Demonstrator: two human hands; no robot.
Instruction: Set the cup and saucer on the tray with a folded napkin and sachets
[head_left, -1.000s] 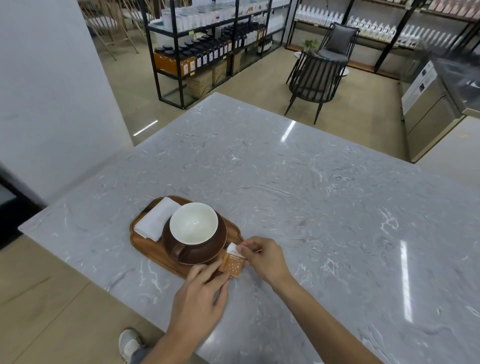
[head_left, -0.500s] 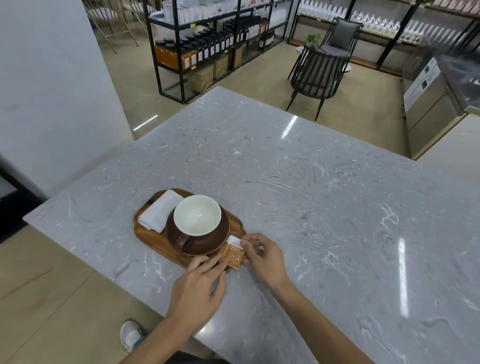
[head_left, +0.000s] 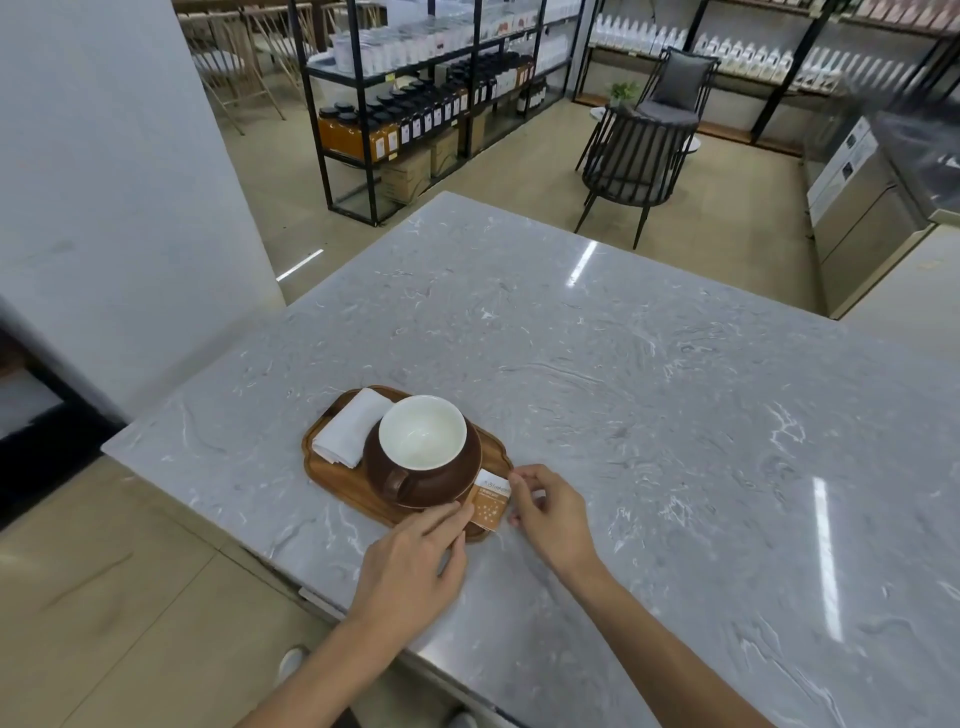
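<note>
Sachets (head_left: 491, 505) now lie flatter at tray (head_left: 332, 475) corner, pinched between my left hand (head_left: 415, 566) and right hand (head_left: 548, 512), both grips clenched on them. Cup (head_left: 422, 441) and napkin (head_left: 350, 426) unmoved beside.

Cup (head_left: 422, 434) on saucer (head_left: 465, 480) mid-tray (head_left: 343, 486), napkin (head_left: 352, 427) left, sachets (head_left: 491, 505) right, on counter (head_left: 649, 415)

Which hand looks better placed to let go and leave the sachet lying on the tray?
Probably the right hand: it only touches the sachet at its outer edge, over the table. The left hand lies on the sachet's near side against the tray, so it can steady it.
</note>
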